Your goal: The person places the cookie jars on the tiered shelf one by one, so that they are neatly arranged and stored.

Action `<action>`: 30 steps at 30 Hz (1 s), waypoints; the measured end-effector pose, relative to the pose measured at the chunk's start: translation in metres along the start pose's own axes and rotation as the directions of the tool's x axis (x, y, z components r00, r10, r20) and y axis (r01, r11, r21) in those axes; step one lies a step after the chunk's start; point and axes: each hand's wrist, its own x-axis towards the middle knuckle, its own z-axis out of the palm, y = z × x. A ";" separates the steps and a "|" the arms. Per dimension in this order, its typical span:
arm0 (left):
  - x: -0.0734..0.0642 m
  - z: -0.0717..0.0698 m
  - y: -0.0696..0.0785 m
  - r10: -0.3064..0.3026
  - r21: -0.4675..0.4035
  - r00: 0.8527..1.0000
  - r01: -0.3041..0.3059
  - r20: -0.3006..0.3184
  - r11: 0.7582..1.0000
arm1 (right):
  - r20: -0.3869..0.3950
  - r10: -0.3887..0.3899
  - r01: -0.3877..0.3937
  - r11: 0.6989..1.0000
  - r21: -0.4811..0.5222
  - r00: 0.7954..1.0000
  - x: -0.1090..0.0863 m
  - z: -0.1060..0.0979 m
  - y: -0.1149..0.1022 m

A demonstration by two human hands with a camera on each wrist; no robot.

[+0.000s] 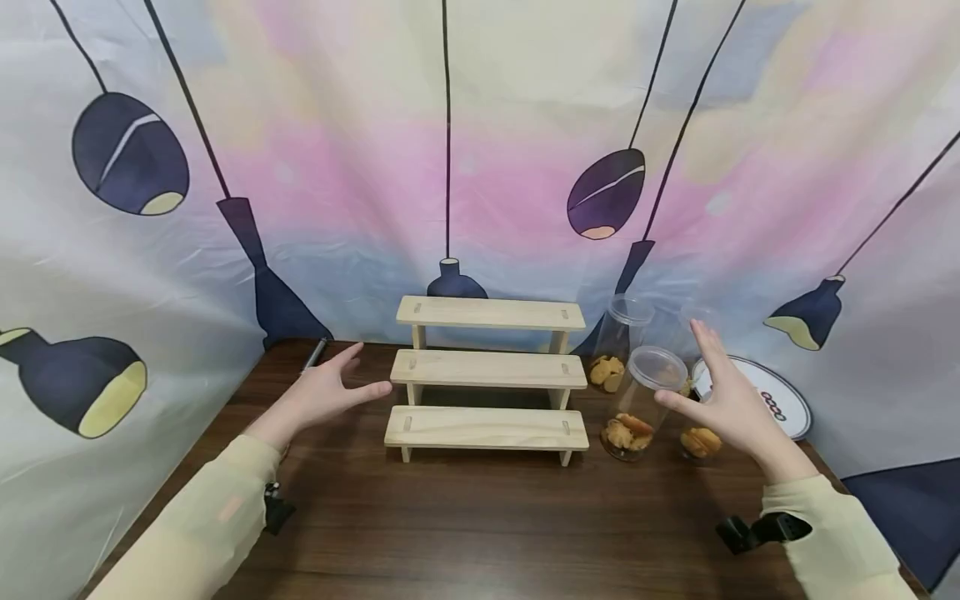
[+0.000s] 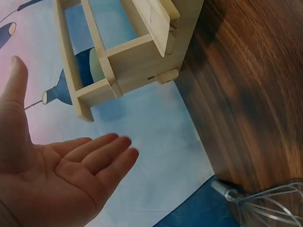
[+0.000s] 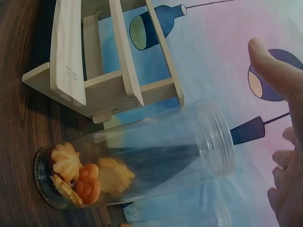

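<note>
My left hand [image 1: 318, 396] hovers to the left of a three-tier wooden stand [image 1: 486, 427], thumb spread from the fingers and nothing held. In the left wrist view, its palm [image 2: 61, 189] faces up, beside the end of the stand. On the other side, my right hand [image 1: 727, 408] is held with fingers and thumb apart, close to several tall clear jars. The nearest jar [image 1: 647, 396] has a lid and a few cookies [image 3: 87, 182] at its bottom. Behind it stands another jar [image 1: 621, 333]; a third, with cookies [image 1: 701, 442], is partly hidden by the right hand.
A whisk [image 2: 255, 203] lies by the left hand, only its handle [image 1: 315, 354] showing in the head view. A white round plate-like thing [image 1: 791, 404] with a dark rim leans behind the right hand. A printed cloth [image 1: 360, 167] hangs behind the dark wooden table [image 1: 480, 533].
</note>
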 end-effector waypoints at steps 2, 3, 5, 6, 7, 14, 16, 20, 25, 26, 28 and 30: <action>0.004 0.001 -0.002 0.007 -0.033 1.000 -0.006 0.024 0.999 | 0.004 0.012 -0.012 1.000 0.017 1.000 0.002 0.000 0.002; 0.006 0.002 -0.003 0.009 -0.044 0.999 -0.007 0.038 0.999 | 0.005 0.014 -0.014 1.000 0.027 1.000 0.002 0.000 0.003; 0.010 0.004 -0.006 0.018 -0.051 0.998 -0.015 0.057 0.999 | 0.006 0.009 -0.009 0.997 0.072 1.000 0.004 0.001 0.006; 0.012 0.005 -0.009 0.022 -0.053 0.998 -0.019 0.066 0.998 | 0.004 0.001 -0.002 0.995 0.100 1.000 0.005 0.001 0.008; 0.014 0.006 -0.011 0.028 -0.054 0.997 -0.024 0.075 0.998 | 0.003 -0.006 0.005 0.992 0.126 1.000 0.006 0.002 0.010; 0.023 0.016 -0.031 0.047 -0.209 0.983 -0.008 0.179 0.978 | 0.028 -0.063 0.049 0.934 0.355 0.998 0.005 0.002 0.027; 0.024 0.020 -0.036 0.033 -0.324 0.972 0.045 0.232 0.945 | 0.036 -0.083 0.063 0.919 0.388 0.996 0.005 0.004 0.032; 0.029 0.029 -0.042 0.009 -0.482 0.943 0.162 0.332 0.861 | 0.041 -0.099 0.074 0.909 0.410 0.994 0.007 0.010 0.039; 0.038 0.042 -0.044 -0.024 -0.487 0.928 0.218 0.372 0.846 | 0.038 -0.080 0.056 0.901 0.430 0.996 0.013 0.017 0.044; 0.039 0.044 -0.045 -0.030 -0.487 0.927 0.225 0.375 0.844 | 0.039 -0.077 0.052 0.898 0.437 0.996 0.013 0.018 0.044; 0.042 0.050 -0.046 -0.036 -0.491 0.923 0.236 0.382 0.839 | 0.041 -0.066 0.041 0.895 0.444 0.997 0.015 0.019 0.045; 0.045 0.054 -0.048 -0.035 -0.503 0.917 0.250 0.398 0.827 | 0.049 -0.057 0.030 0.900 0.434 0.997 0.015 0.020 0.047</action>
